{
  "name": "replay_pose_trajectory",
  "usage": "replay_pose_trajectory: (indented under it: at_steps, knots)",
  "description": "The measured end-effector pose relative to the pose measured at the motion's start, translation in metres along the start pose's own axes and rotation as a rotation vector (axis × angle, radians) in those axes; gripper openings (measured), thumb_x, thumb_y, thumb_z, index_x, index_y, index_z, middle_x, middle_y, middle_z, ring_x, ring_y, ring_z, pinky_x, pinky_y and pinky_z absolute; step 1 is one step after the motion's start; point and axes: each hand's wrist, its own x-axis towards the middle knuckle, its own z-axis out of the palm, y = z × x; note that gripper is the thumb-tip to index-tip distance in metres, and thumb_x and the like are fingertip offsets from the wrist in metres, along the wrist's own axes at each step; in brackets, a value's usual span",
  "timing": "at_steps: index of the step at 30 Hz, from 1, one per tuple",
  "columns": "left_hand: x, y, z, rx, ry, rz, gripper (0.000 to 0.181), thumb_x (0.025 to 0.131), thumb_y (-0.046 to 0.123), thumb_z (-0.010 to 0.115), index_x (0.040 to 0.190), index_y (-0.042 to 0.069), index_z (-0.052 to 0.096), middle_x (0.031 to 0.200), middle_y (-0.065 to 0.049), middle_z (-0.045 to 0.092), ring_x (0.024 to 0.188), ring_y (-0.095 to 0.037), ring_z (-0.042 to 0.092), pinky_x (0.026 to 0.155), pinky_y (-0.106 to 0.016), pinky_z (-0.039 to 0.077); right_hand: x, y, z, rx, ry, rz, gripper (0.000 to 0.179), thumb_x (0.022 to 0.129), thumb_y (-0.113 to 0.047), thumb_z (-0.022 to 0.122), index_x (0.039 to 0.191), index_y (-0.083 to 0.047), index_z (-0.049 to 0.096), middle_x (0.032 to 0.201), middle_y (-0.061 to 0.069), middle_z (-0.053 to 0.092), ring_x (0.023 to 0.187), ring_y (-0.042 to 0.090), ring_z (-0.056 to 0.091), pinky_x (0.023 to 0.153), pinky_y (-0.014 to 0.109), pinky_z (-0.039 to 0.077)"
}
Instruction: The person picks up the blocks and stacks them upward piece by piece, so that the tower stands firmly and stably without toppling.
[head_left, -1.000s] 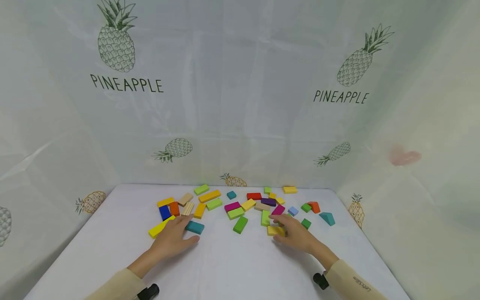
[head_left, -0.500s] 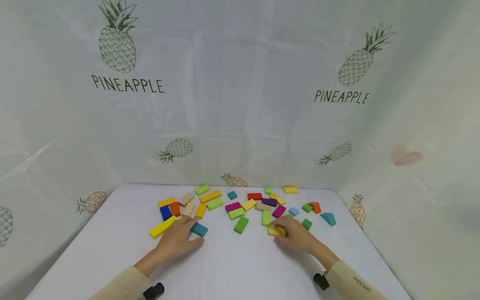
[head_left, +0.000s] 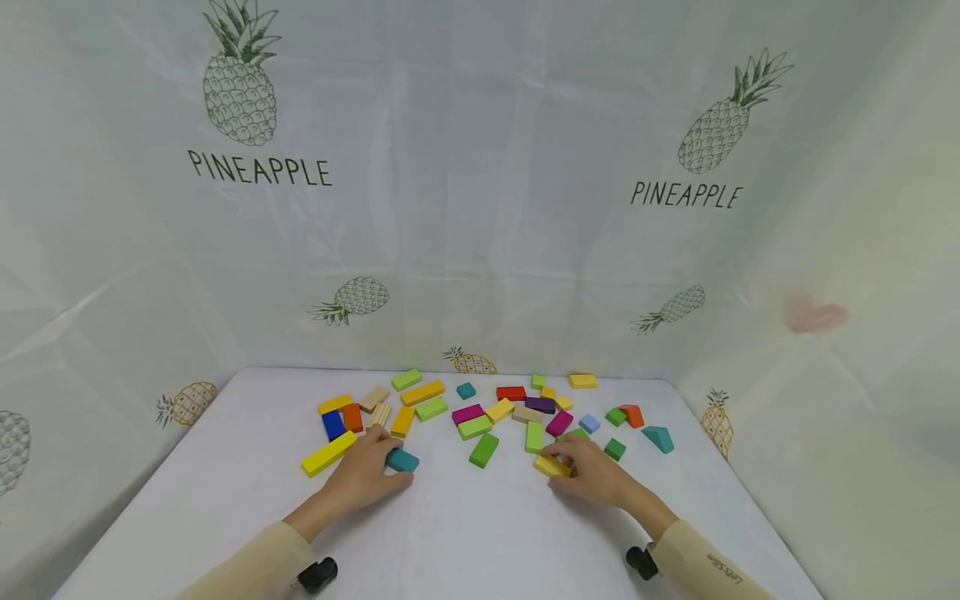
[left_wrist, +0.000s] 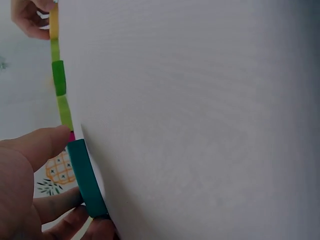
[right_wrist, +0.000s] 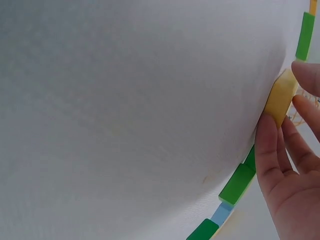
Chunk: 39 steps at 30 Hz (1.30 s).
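In the head view my left hand point(head_left: 363, 472) has its thumb and fingers about a teal block point(head_left: 402, 459) on the white table. The left wrist view shows the thumb at one end of this teal block point(left_wrist: 87, 177) and fingertips at the other. Toward the right, my right hand point(head_left: 594, 472) pinches a yellow block point(head_left: 551, 465) lying low at the table. The right wrist view has that yellow block point(right_wrist: 280, 97) between thumb and fingertips. A long yellow block point(head_left: 328, 454) lies left of my left hand; a lime block point(head_left: 534, 437) is just behind the held yellow one.
Coloured blocks lie scattered across the back of the table point(head_left: 465, 533), among them a green block point(head_left: 483, 450) between the hands. A teal triangular block point(head_left: 659, 439) sits far right. Behind the table hangs a white pineapple-print curtain point(head_left: 480, 208).
My left hand and the teal block have shifted a little to the right, and the fingers have drawn in around it. The yellow block at my right hand has turned slightly.
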Motion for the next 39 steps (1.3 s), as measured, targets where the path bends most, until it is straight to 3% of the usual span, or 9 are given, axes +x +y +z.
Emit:
replay_pose_trajectory:
  at_steps: [4, 9, 17, 21, 25, 30, 39]
  knots:
    - [0.001, 0.001, -0.001, -0.018, 0.011, -0.005, 0.054, 0.084, 0.033, 0.092, 0.128, 0.006, 0.074, 0.114, -0.003, 0.057, 0.096, -0.018, 0.054, 0.086, -0.035, 0.056, -0.001, 0.001, 0.000, 0.026, -0.006, -0.011, 0.045, 0.093, -0.023, 0.085, 0.135, -0.015, 0.072, 0.105, -0.003, 0.059, 0.089, 0.014, 0.055, 0.073, 0.021, 0.053]
    - [0.000, 0.002, -0.003, -0.028, -0.002, -0.008, 0.049, 0.083, 0.028, 0.093, 0.125, 0.007, 0.075, 0.113, -0.004, 0.059, 0.096, -0.019, 0.056, 0.091, -0.040, 0.058, -0.002, 0.002, -0.002, 0.020, -0.024, -0.012, 0.051, 0.092, -0.025, 0.085, 0.140, -0.017, 0.069, 0.122, 0.002, 0.061, 0.088, 0.012, 0.056, 0.073, 0.020, 0.053]
    - [-0.001, -0.002, -0.007, -0.030, -0.047, 0.046, 0.050, 0.082, 0.020, 0.092, 0.128, 0.011, 0.075, 0.127, -0.008, 0.065, 0.107, -0.023, 0.059, 0.100, -0.048, 0.058, -0.002, 0.000, -0.006, 0.062, -0.090, -0.012, 0.060, 0.090, -0.025, 0.087, 0.145, -0.014, 0.065, 0.143, 0.012, 0.058, 0.085, 0.013, 0.058, 0.072, 0.022, 0.054]
    - [-0.002, -0.004, -0.010, -0.070, -0.082, 0.059, 0.057, 0.081, 0.014, 0.091, 0.134, 0.010, 0.071, 0.137, -0.013, 0.063, 0.118, -0.029, 0.060, 0.106, -0.054, 0.055, -0.001, -0.001, -0.007, 0.102, -0.135, 0.010, 0.062, 0.089, -0.024, 0.088, 0.146, -0.013, 0.065, 0.142, 0.010, 0.058, 0.087, 0.013, 0.060, 0.075, 0.022, 0.056]
    - [-0.003, -0.005, -0.012, -0.107, -0.099, 0.026, 0.066, 0.080, 0.019, 0.093, 0.140, 0.006, 0.066, 0.141, -0.018, 0.061, 0.123, -0.033, 0.060, 0.109, -0.058, 0.051, 0.000, -0.001, -0.006, 0.121, -0.159, 0.005, 0.062, 0.089, -0.020, 0.088, 0.146, -0.011, 0.064, 0.140, 0.009, 0.058, 0.088, 0.013, 0.061, 0.077, 0.021, 0.057]
    - [-0.002, -0.006, -0.012, -0.117, -0.097, -0.027, 0.066, 0.079, 0.029, 0.095, 0.136, 0.009, 0.069, 0.135, -0.014, 0.062, 0.113, -0.025, 0.061, 0.107, -0.055, 0.054, 0.000, 0.000, -0.005, 0.122, -0.153, 0.001, 0.061, 0.089, -0.018, 0.088, 0.145, -0.012, 0.065, 0.137, 0.008, 0.060, 0.087, 0.011, 0.062, 0.076, 0.020, 0.058]
    - [-0.001, -0.008, -0.012, -0.111, -0.129, 0.000, 0.058, 0.078, 0.026, 0.096, 0.130, 0.013, 0.073, 0.121, -0.004, 0.067, 0.103, -0.019, 0.058, 0.101, -0.049, 0.057, -0.002, -0.001, -0.004, 0.134, -0.131, 0.014, 0.060, 0.089, -0.018, 0.088, 0.144, -0.012, 0.066, 0.126, 0.005, 0.062, 0.085, 0.011, 0.062, 0.075, 0.020, 0.058]
